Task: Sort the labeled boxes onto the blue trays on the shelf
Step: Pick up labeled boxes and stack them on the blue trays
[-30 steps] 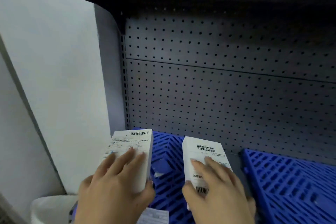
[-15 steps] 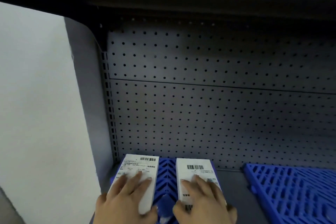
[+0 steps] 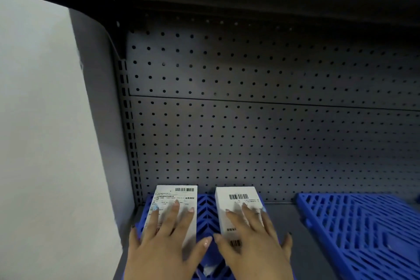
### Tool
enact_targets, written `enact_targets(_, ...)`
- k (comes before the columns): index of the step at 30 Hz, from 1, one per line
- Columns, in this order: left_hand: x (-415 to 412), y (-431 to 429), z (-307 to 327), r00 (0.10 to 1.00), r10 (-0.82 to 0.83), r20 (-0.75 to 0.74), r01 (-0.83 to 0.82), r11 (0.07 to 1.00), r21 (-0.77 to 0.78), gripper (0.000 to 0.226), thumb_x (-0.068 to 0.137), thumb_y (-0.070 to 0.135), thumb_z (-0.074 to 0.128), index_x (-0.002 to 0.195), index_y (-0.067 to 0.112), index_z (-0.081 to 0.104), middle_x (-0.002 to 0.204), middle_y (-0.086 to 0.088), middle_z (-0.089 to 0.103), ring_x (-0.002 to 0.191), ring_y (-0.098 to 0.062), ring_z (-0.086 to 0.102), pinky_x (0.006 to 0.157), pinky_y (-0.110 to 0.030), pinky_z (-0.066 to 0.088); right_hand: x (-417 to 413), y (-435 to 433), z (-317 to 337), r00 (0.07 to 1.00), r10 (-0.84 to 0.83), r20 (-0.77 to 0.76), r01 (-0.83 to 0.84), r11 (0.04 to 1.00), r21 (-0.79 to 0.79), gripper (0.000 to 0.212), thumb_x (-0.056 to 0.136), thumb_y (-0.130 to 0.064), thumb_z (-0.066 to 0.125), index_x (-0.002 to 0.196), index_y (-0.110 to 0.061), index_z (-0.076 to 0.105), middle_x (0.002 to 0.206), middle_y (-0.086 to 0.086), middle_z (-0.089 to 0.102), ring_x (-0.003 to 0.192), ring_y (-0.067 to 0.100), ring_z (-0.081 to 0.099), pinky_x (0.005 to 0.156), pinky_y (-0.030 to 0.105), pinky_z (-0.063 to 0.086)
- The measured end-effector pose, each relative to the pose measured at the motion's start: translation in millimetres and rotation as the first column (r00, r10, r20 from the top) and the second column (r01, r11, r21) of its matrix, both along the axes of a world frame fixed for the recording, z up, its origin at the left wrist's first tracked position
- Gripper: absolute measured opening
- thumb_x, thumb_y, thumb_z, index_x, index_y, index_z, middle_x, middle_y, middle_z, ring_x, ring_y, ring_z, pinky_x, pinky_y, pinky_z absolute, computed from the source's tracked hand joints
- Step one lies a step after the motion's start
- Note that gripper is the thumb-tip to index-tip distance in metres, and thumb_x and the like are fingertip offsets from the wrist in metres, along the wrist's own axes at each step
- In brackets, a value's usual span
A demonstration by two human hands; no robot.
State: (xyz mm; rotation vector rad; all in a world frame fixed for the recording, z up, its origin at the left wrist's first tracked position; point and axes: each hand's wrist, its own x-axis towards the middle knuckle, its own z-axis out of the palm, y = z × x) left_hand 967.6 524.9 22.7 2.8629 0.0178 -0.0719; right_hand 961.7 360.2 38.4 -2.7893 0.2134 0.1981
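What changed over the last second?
The left box and right box, held raised and tilted a second ago, now lie flat side by side on the left blue tray. The left hand and right hand stayed on top, fingers now flat. The right blue tray stayed put.

Both flat, barcode labels up: left white box [image 3: 175,198], right white box [image 3: 236,200], apart on left blue tray [image 3: 206,211]; second blue tray [image 3: 363,223] further right.
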Motion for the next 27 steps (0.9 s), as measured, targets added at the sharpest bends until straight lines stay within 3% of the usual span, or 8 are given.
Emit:
enact_targets(2,-2.5,-2.2,9.9,0.998,0.038,-0.045,-0.039,0.999,-0.007,0.112,0.025,0.086,-0.035,0.133,0.062,-0.014,0.14,0.032,-0.027,0.142,-0.012,-0.015,0.114,-0.053,-0.002,-6.1,-1.5,5.6,0.999,-0.032,0.022,0.031,0.999,0.026,0.067,0.074,-0.082,0.026,0.136,-0.06,0.013,0.151,-0.028,-0.007,0.141,0.011,-0.015,0.108,0.062,-0.011)
enact_targets(7,-18.8,-12.2,18.7,0.999,-0.007,0.032,0.006,0.999,0.041,0.101,0.042,0.086,-0.027,0.137,0.059,-0.006,0.149,0.029,-0.016,0.143,-0.012,-0.009,0.117,-0.044,0.002,-34.1,-15.9,8.3,0.972,-0.083,0.221,0.075,0.996,0.041,0.096,0.047,-0.084,-0.015,0.135,-0.061,0.014,0.152,-0.028,0.004,0.142,0.009,-0.007,0.115,0.051,-0.007)
enact_targets(9,-26.0,-23.3,21.2,0.996,-0.072,0.046,0.071,0.997,0.03,0.091,0.053,0.083,-0.02,0.139,0.057,-0.005,0.152,0.026,-0.011,0.144,-0.013,-0.005,0.117,-0.041,0.003,-50.5,-30.2,9.2,0.957,-0.109,0.268,0.099,0.994,0.053,0.092,0.052,-0.083,-0.012,0.136,-0.059,0.018,0.152,-0.026,0.008,0.142,0.007,0.0,0.117,0.044,-0.002)
enact_targets(12,-40.1,-51.2,22.7,0.983,-0.176,0.059,0.172,0.983,0.064,0.097,0.047,0.081,-0.028,0.138,0.057,-0.004,0.152,0.026,-0.009,0.144,-0.014,-0.001,0.117,-0.04,0.005,-80.8,-57.3,15.1,0.942,-0.163,0.294,0.144,0.986,0.086,0.074,0.067,-0.08,0.008,0.136,-0.057,0.023,0.151,-0.026,0.014,0.14,0.003,0.01,0.117,0.034,0.007)
enact_targets(17,-72.0,-116.6,30.8,0.935,-0.345,0.085,0.342,0.939,0.042,0.098,0.049,0.084,-0.027,0.138,0.057,0.004,0.153,0.026,-0.001,0.143,-0.01,0.001,0.117,-0.034,0.009,-142.0,-119.7,16.3,0.883,-0.342,0.323,0.312,0.939,0.141,0.056,0.082,-0.072,0.032,0.134,-0.053,0.033,0.147,-0.025,0.023,0.135,0.005,0.022,0.114,0.033,0.022)
enact_targets(20,-96.1,-169.5,40.7,0.894,-0.438,0.094,0.436,0.899,0.04,0.093,0.052,0.081,-0.02,0.139,0.056,0.002,0.154,0.024,-0.001,0.143,-0.01,0.002,0.117,-0.035,0.01,-183.4,-166.9,10.5,0.812,-0.432,0.392,0.407,0.901,0.15,0.063,0.074,-0.079,0.024,0.13,-0.054,0.039,0.145,-0.024,0.031,0.132,0.007,0.03,0.112,0.035,0.026)
enact_targets(24,-138.6,-250.7,35.9,0.833,-0.547,0.081,0.548,0.836,0.017,0.094,0.052,0.081,-0.013,0.14,0.055,0.006,0.154,0.024,0.003,0.143,-0.01,0.004,0.116,-0.035,0.016,-246.4,-238.7,1.2,0.754,-0.522,0.399,0.521,0.845,0.122,0.074,0.063,-0.082,0.009,0.13,-0.059,0.032,0.146,-0.027,0.026,0.134,0.0,0.024,0.115,0.036,0.019)
enact_targets(27,-173.4,-319.9,26.1,0.786,-0.617,0.045,0.618,0.786,-0.021,0.087,0.058,0.083,-0.005,0.14,0.055,0.006,0.154,0.024,0.002,0.143,-0.011,0.002,0.116,-0.037,0.016,-297.0,-292.9,-2.3,0.682,-0.587,0.435,0.609,0.786,0.105,0.072,0.063,-0.081,0.013,0.128,-0.059,0.037,0.144,-0.027,0.032,0.134,0.002,0.029,0.114,0.036,0.019)
